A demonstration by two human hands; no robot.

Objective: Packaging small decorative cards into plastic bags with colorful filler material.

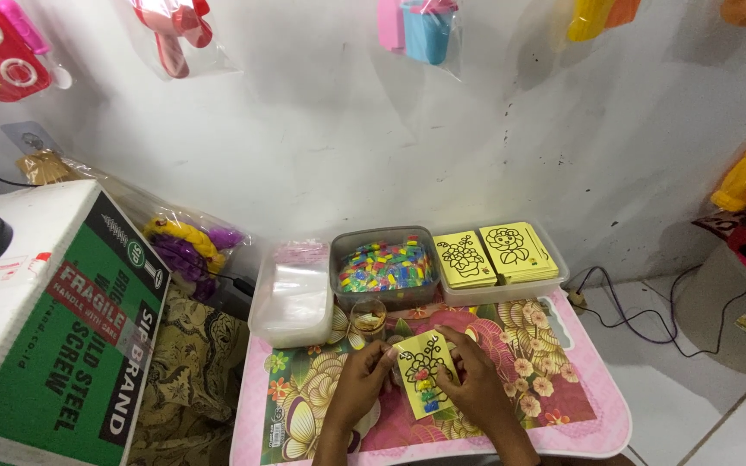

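Both my hands hold a small yellow card (425, 373) printed with a black flower drawing, over a pink flowered table (563, 406). My left hand (361, 388) grips its left edge and my right hand (477, 384) its right edge. A few small coloured pieces lie on the card's lower middle. Just beyond my hands stands a tape roll (368, 317).
Behind stand a clear tub of coloured pieces (383, 264), a tray with two stacks of yellow cards (496, 255), and a pile of clear plastic bags (293, 295). A large cardboard box (53, 319) sits at left. Packaged toys hang on the wall; cables lie on the floor at right.
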